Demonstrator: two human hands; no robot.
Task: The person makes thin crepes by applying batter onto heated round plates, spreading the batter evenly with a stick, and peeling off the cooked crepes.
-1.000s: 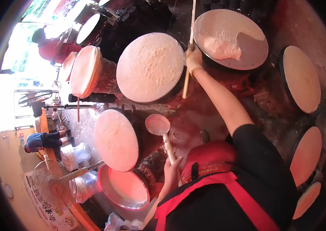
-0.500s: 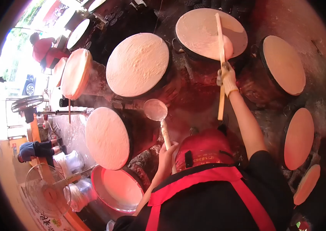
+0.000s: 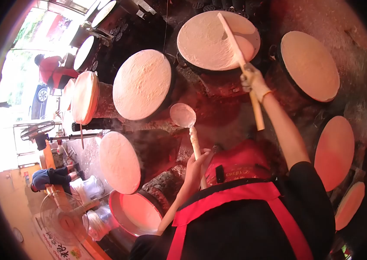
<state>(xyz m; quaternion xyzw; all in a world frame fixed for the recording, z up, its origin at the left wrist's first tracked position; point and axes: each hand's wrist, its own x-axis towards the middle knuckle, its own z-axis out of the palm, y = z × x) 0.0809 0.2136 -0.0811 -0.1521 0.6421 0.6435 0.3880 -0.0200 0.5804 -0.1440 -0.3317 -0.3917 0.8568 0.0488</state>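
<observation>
My left hand (image 3: 195,161) is closed round the handle of a ladle (image 3: 183,115), whose round bowl points away from me. In my right hand (image 3: 254,81), which wears a pale glove, is a long wooden stick (image 3: 232,40). The stick's far part lies across a round griddle (image 3: 251,31) at the top. Pale batter (image 3: 203,41) covers much of that griddle, and a smooth mound of batter (image 3: 245,47) sits beside the stick, on its right. The stick's near end sticks out below my hand.
More round griddles with pale sheets stand around, one (image 3: 142,84) left of centre and one (image 3: 310,66) at the right. A red-rimmed basin (image 3: 118,216) of batter is at lower left, near a fan (image 3: 62,219). Two people (image 3: 50,69) are at the far left.
The stick has swung from left of the top griddle onto its surface, carried by my right hand. The batter is spread wider across the left side. My left hand still holds the ladle.
</observation>
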